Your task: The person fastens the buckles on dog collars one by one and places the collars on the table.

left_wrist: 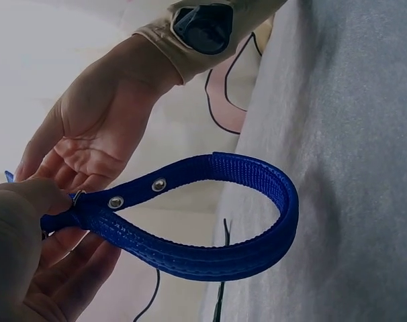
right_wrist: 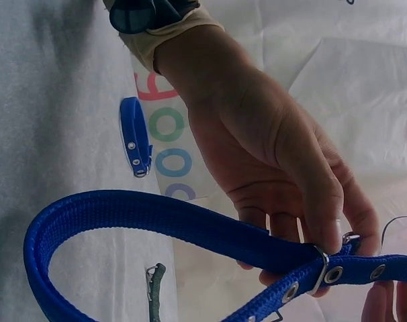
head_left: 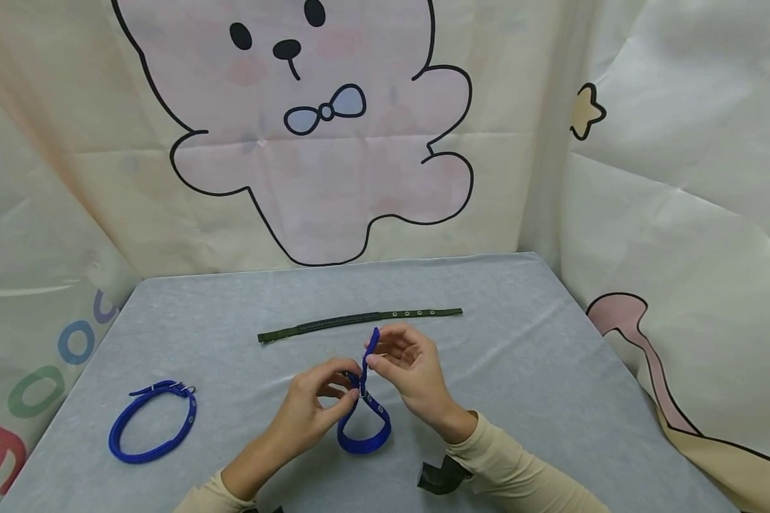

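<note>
1. While the ring-shaped blue collar [head_left: 142,457] lies on the desk [head_left: 526,356] well apart from both hands, a careless sweep of the forearm could nudge it.
2. Thumb and fingers of the left hand [head_left: 317,395] pinch the second collar near its metal loop [right_wrist: 325,261]; if that pinch slackens, the buckle end may twist and the strap jam crookedly.
3. Behind, a green collar [head_left: 334,323] lies stretched flat; reaching forward might drag it.
4. Between the hands, held up over the desk, the second blue collar [head_left: 363,447] forms a teardrop, its eyeleted strap through the metal loop; overpulling could shrink it too far.
5. The right hand [head_left: 411,363] pinches the strap's free end; letting go while unfastened would probably let it slide back.
</note>
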`<state>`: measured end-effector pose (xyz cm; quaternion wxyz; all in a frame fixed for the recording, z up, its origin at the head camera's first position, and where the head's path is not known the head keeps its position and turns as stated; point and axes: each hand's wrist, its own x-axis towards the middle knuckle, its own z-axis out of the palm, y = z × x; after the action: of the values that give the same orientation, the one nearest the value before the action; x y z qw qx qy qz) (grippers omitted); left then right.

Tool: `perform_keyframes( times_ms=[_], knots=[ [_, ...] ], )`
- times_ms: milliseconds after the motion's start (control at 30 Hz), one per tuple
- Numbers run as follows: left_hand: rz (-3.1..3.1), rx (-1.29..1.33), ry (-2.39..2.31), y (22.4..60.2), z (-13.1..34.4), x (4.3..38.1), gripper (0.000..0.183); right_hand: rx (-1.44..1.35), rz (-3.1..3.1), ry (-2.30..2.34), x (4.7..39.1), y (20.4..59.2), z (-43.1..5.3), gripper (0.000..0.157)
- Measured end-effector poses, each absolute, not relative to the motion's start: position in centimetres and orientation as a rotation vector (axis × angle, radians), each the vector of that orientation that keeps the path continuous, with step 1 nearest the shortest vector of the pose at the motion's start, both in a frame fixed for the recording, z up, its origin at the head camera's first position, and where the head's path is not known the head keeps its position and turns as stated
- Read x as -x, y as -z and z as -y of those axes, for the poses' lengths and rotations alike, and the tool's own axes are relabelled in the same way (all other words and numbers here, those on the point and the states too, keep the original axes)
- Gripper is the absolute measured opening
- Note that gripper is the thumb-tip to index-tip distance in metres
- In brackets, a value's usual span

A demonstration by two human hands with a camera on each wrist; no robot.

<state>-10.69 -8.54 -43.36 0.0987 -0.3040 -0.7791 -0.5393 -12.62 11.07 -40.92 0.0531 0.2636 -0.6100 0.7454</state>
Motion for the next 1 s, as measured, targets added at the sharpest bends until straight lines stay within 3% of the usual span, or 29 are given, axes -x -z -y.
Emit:
perform_keyframes(
  times_ms=[1000],
  knots=[
    [2.319, 0.753, 1.806, 42.81, 9.16, 11.16, 0.035, -0.82, 1.882, -2.196, 12.87, 41.39, -11.18, 0.03]
  ],
)
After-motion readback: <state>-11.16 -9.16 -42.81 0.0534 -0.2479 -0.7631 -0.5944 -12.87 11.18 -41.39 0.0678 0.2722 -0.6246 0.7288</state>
